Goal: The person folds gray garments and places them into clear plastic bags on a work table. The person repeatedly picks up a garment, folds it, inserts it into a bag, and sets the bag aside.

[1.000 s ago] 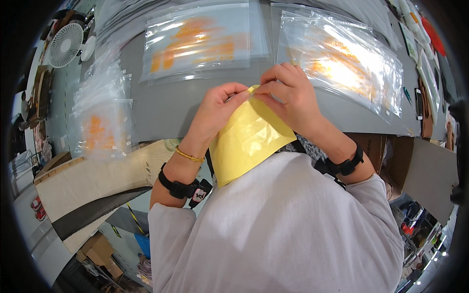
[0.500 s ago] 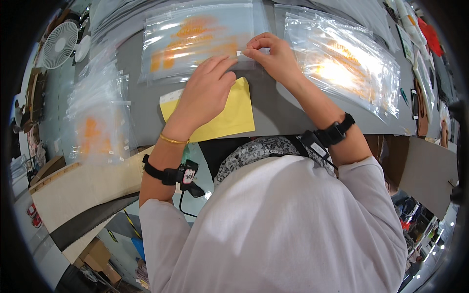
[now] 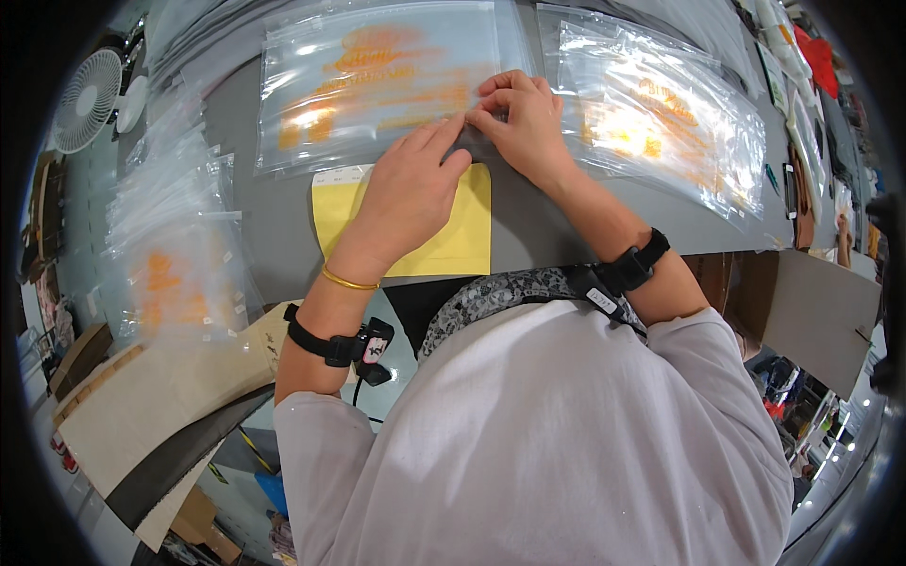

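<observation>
Zip-seal bag lay at 11 o'clock; the yellow label sheet having just been set down, left hand (spread) and right hand (grip indeterminable) were freed for the bag's 4-o'clock corner.

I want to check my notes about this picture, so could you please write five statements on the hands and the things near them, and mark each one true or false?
1. The left hand and the right hand are close together. True.
2. The left hand hides part of the yellow sheet from view. True.
3. The yellow sheet is on the floor. False: it lies on the grey table.
4. Clear bags with orange print lie to the right of the right hand. True.
5. The right hand hangs below the table. False: it is near the lower right part of the middle bag.
</observation>
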Demonstrator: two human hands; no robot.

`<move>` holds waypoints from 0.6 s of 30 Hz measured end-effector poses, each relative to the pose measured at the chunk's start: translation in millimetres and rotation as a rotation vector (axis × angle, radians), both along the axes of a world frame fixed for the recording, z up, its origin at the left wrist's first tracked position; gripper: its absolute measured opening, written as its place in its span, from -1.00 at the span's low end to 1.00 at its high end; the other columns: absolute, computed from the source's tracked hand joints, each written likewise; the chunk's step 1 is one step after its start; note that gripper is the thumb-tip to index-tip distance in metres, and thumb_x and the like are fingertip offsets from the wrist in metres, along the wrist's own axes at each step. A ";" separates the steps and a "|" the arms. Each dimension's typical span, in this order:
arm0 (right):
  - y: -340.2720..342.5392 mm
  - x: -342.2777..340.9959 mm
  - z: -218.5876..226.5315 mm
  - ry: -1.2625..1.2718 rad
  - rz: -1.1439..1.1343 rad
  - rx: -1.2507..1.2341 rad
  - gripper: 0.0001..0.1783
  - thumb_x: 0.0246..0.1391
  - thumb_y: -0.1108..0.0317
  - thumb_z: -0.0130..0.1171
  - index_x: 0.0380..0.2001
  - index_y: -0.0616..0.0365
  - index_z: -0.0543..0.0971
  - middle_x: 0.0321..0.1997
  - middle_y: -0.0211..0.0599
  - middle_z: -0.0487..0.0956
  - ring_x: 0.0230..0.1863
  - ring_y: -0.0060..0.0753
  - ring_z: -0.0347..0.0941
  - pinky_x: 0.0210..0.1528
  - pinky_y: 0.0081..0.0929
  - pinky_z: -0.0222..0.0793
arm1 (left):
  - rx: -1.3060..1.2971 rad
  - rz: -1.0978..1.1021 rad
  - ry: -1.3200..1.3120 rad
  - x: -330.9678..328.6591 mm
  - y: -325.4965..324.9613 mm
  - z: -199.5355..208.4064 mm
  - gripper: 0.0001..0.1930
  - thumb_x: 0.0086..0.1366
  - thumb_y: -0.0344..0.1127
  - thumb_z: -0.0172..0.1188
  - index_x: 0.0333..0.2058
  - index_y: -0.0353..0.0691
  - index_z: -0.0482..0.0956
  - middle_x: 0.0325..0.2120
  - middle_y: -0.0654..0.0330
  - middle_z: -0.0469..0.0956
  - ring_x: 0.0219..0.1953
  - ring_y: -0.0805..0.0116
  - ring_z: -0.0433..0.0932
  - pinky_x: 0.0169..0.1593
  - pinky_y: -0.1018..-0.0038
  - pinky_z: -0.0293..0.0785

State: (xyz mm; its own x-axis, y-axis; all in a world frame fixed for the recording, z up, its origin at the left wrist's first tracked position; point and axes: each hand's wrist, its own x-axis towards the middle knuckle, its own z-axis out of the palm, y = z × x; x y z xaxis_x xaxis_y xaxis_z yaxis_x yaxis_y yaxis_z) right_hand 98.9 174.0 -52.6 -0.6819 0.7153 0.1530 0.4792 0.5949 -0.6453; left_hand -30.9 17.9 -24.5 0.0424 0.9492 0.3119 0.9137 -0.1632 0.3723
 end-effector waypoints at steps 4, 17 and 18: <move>4.5 8.0 11.1 -0.203 0.049 0.255 -0.66 0.07 0.07 0.44 -0.31 0.14 0.71 0.02 -0.42 0.60 0.09 -0.15 0.42 0.18 -0.18 0.27 | 0.018 -0.021 0.012 -0.4 1.7 -5.3 -0.90 0.26 -0.48 0.16 -0.26 -0.34 0.52 0.22 -0.03 0.53 0.20 -0.03 0.49 0.20 0.14 0.46; 49.8 -27.4 1.8 -0.060 -0.015 0.420 -0.76 0.13 0.16 0.37 -0.38 0.13 0.75 -0.16 -0.34 0.66 -0.08 -0.03 0.55 -0.02 -0.15 0.50 | 0.067 0.040 0.037 19.4 -2.9 -3.8 -0.91 0.33 -0.44 0.17 -0.23 -0.30 0.55 0.18 0.05 0.56 0.27 -0.09 0.44 0.25 0.07 0.40; 47.8 -24.8 5.9 -0.041 0.017 0.492 -0.81 0.17 0.22 0.32 -0.34 0.11 0.76 -0.17 -0.37 0.66 -0.09 -0.02 0.56 -0.03 -0.15 0.51 | 0.031 0.046 0.046 19.7 -4.8 -1.9 -0.91 0.33 -0.43 0.18 -0.23 -0.29 0.56 0.18 0.05 0.56 0.26 -0.07 0.44 0.24 0.08 0.40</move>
